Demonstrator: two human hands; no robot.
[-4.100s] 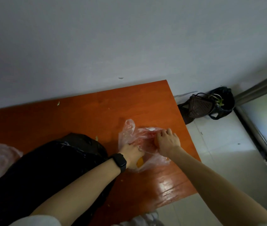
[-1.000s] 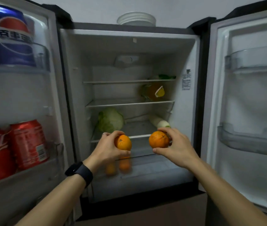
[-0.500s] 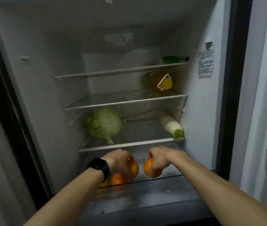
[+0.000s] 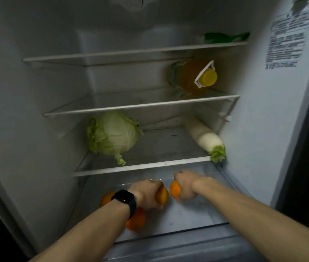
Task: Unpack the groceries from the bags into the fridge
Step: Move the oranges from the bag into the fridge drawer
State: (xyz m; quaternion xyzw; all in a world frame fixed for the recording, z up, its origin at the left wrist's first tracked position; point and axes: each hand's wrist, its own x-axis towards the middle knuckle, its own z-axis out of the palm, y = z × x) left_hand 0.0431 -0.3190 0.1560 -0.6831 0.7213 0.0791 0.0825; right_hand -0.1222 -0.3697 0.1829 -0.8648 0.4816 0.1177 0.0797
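Reaches with both hands into the bottom drawer [image 4: 187,218] of the open fridge [image 4: 36,110], just below the lowest shelf [image 4: 140,166]. Wraps the left hand [image 4: 146,193], watch [image 4: 124,199] on the wrist, from above round a first orange [image 4: 162,195], the grip closed tight enough to hide most of the fruit. Wraps the right hand [image 4: 185,186] the same way round a second orange [image 4: 174,190], just right of the first and almost touching it. Holds both low over the drawer floor; cannot tell whether either fruit rests on it yet. Shows two more lying loose at the drawer's near left: a far orange [image 4: 107,198] peeping out beside the watch, and a near orange [image 4: 135,220] partly under the left forearm. Shows on the shelf above a cabbage [image 4: 112,135] at left and a radish [image 4: 202,137] against the right wall, well apart; one shelf higher, at right, a bottle [image 4: 193,76] on its side with a yellow cap toward the camera; on the top shelf, far right, a green packet [image 4: 225,37]. Seems well into the task: several groceries stowed, these two oranges at the point of release. Leaves, most likely, opening both grips, drawing the arms out and returning to the bags. Shows no bags here, so cannot tell how much remains to unpack.
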